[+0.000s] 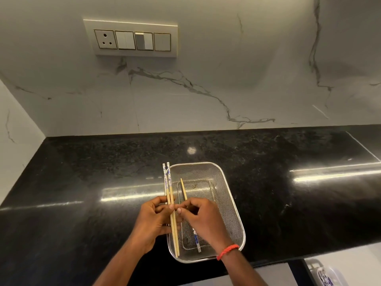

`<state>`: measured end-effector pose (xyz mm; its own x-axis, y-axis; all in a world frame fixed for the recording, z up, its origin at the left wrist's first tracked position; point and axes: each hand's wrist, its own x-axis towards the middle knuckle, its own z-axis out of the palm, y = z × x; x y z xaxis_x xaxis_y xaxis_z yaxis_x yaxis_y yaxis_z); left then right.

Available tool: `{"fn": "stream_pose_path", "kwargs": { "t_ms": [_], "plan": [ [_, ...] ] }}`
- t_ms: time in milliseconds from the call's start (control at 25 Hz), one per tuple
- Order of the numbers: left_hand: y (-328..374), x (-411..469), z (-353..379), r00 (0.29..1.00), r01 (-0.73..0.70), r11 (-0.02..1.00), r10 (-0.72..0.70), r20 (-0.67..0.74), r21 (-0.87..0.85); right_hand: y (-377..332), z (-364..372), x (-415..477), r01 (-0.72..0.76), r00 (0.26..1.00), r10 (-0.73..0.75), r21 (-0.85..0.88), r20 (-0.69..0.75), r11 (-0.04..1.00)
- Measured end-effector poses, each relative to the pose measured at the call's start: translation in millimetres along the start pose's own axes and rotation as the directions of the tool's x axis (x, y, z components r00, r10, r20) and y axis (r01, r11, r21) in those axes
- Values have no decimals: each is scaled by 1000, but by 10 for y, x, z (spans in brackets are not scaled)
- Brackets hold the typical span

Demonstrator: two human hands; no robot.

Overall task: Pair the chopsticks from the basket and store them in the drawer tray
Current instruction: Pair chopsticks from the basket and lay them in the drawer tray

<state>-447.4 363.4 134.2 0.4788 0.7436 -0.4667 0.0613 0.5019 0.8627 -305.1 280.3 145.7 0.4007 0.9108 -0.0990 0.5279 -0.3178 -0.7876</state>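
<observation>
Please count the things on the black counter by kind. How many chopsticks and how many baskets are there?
Mesh basket: 1
Chopsticks: 3, two held by the left hand, a single one lying in the basket and passing under the right hand
Total: 4

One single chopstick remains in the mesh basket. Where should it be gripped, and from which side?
Pinch the single chopstick from above, near its middle and across its thin width. It lies lengthwise in the mesh basket, whose walls would likely block a sideways approach. The right hand is over that part.
</observation>
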Motion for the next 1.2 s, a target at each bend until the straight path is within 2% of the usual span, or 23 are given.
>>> {"fn": "stream_pose_path", "kwargs": {
  "t_ms": [200,320,400,480,600,680,800,880,1000,1200],
  "plan": [
    [-15,-11,-30,1000,-7,1000,7,-9,-12,185,111,189,-61,994,39,-227,-98,972],
    [-12,-28,-37,1000,-1,1000,1,-19,-19,307,193,215,-95,995,88,-431,-36,897],
    [-10,-47,-18,1000,5,1000,-5,-14,-11,348,225,204,-104,993,115,-442,-3,891],
    [5,-70,3,1000,7,1000,-7,1,-3,357,176,187,-155,987,162,-310,-2,938],
    [30,-91,24,1000,8,1000,-8,14,12,295,-37,164,-217,975,219,54,-33,975],
    [39,-103,38,1000,10,1000,-11,23,18,202,-191,140,-197,970,227,256,-90,946],
    [57,-103,83,999,10,1000,-11,34,25,71,-334,96,-146,978,201,504,-56,851],
    [78,-104,116,999,3,1000,-4,46,26,17,-357,67,-146,983,186,560,-14,815],
    [94,-114,188,997,-5,999,2,77,39,-45,-332,11,-188,979,201,534,34,824],
    [55,-167,284,993,-3,997,-6,118,77,-42,-248,-86,-122,985,167,489,-48,864]
  ]
}}
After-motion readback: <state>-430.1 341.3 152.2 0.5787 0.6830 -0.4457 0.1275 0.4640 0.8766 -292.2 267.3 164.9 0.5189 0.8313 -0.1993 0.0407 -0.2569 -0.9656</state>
